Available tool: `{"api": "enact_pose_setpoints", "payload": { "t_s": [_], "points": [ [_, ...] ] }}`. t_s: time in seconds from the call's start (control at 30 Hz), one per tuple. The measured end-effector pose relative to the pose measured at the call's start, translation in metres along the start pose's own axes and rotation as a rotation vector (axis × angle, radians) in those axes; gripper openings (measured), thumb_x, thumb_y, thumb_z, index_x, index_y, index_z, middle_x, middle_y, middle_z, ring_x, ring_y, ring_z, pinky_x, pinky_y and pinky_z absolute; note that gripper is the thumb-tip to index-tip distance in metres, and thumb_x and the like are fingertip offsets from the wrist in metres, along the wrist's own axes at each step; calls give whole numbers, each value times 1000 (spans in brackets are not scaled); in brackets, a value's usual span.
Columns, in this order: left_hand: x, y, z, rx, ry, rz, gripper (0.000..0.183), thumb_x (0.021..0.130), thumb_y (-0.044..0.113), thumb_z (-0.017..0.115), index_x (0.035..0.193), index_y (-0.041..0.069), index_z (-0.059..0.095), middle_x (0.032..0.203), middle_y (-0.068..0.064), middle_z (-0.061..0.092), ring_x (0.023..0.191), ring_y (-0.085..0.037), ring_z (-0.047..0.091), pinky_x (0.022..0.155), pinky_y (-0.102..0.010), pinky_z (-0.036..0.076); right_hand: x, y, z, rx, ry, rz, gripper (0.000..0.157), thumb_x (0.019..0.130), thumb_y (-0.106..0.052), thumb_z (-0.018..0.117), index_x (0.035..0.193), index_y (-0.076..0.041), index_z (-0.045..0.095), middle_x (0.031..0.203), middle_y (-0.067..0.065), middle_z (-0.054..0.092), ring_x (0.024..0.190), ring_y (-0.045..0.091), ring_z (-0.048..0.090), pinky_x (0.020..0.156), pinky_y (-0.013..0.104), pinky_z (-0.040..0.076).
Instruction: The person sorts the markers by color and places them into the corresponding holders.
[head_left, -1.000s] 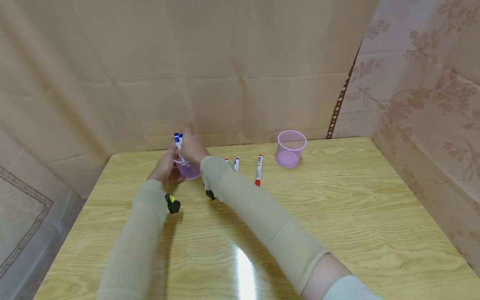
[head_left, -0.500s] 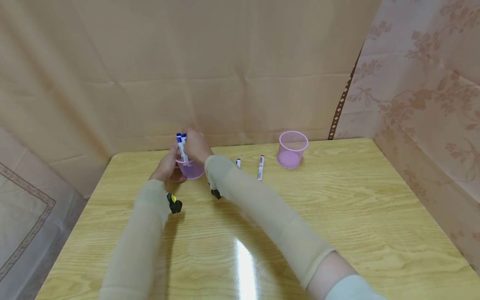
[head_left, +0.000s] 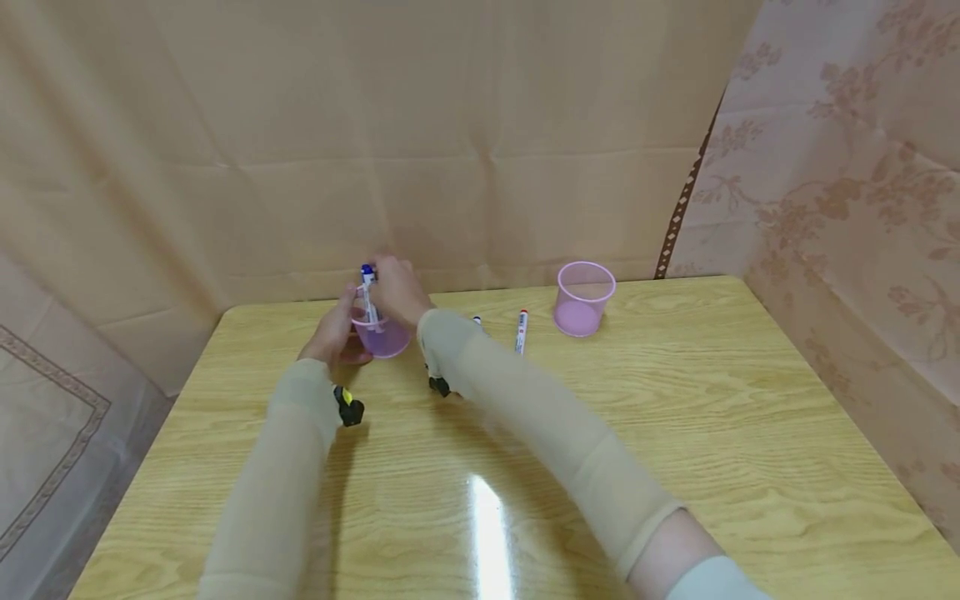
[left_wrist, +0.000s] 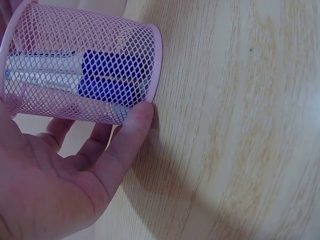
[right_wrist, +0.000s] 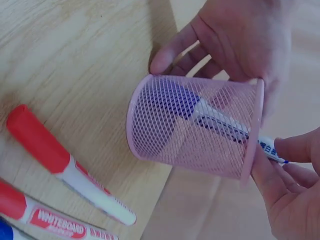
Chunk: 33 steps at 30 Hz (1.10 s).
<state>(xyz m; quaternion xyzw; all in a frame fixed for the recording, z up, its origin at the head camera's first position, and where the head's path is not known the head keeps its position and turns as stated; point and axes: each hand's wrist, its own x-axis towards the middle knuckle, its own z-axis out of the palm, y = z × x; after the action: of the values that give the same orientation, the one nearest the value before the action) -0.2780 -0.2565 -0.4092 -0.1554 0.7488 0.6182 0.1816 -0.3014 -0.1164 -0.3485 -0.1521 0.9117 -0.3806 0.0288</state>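
Note:
A pink mesh pen holder [head_left: 384, 340] stands near the table's back edge, and my left hand [head_left: 332, 333] grips its side, the thumb down by the base rim in the left wrist view. Blue-capped whiteboard markers [left_wrist: 112, 72] show through the mesh, their caps toward the bottom. At the holder's mouth my right hand [head_left: 399, 292] pinches the upper end of a whiteboard marker [right_wrist: 267, 148] between thumb and fingers. Most of that marker lies inside the holder. In the head view a blue marker end [head_left: 367, 273] rises above the rim between my hands.
A second pink mesh holder [head_left: 583, 312] stands to the right at the back. Red-capped whiteboard markers [right_wrist: 42, 142] lie on the table beside the held holder, with a blue cap [right_wrist: 6, 231] near them. My right sleeve [head_left: 540, 425] partly covers them in the head view.
The two blue marker ends above the rim now overlap as one, slightly farther right. My right hand has shifted a little right at the holder's mouth; my left hand keeps its hold.

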Motion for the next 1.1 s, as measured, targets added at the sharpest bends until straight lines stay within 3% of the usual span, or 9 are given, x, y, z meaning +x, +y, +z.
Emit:
{"api": "enact_pose_setpoints", "payload": {
  "t_s": [0.13,0.27,0.43,0.67,0.77,0.93,1.1],
  "points": [
    [0,0,0,-10,4,-1,95,98,76,15,157,3,27,150,-25,38,123,-38,51,91,-44,55,-1,1,-10,21,-13,-4,43,98,-3,63,141,-5,56,124,11,68,103,21,67,82,25,56],
    [-2,2,2,-14,14,0,93,99,75,16,158,3,26,152,-25,36,124,-39,50,92,-44,55,-1,2,-20,20,-30,13,45,99,-9,65,143,-5,55,124,12,68,102,21,67,71,21,56],
    [-5,3,4,-5,13,-4,94,99,75,15,159,4,24,154,-26,33,127,-41,48,95,-45,53,-1,6,-31,88,-81,60,48,99,-11,66,145,-5,53,129,14,66,104,23,67,64,25,59],
    [-5,2,2,8,16,-19,98,96,79,16,160,6,23,156,-24,32,131,-40,45,97,-45,52,-1,7,-54,102,-202,126,54,100,-16,65,149,-1,47,142,15,56,114,26,63,63,31,61],
    [-5,2,1,12,18,-12,98,95,80,16,159,6,24,156,-24,33,129,-40,46,96,-45,53,-5,8,-65,96,-276,146,50,100,-21,64,142,3,52,140,18,55,114,29,60,62,33,61],
    [-5,1,1,27,24,-10,96,96,78,15,159,7,26,154,-23,35,127,-39,47,96,-45,53,-15,17,-82,92,-397,173,42,100,-28,65,129,3,59,124,16,60,104,33,63,68,38,62],
    [-5,-1,1,28,26,-12,98,94,81,15,159,8,26,153,-23,36,127,-39,47,96,-44,53,-20,32,-93,109,-421,215,32,100,-21,65,119,4,61,117,16,59,108,41,64,80,47,60]
  ]
}}
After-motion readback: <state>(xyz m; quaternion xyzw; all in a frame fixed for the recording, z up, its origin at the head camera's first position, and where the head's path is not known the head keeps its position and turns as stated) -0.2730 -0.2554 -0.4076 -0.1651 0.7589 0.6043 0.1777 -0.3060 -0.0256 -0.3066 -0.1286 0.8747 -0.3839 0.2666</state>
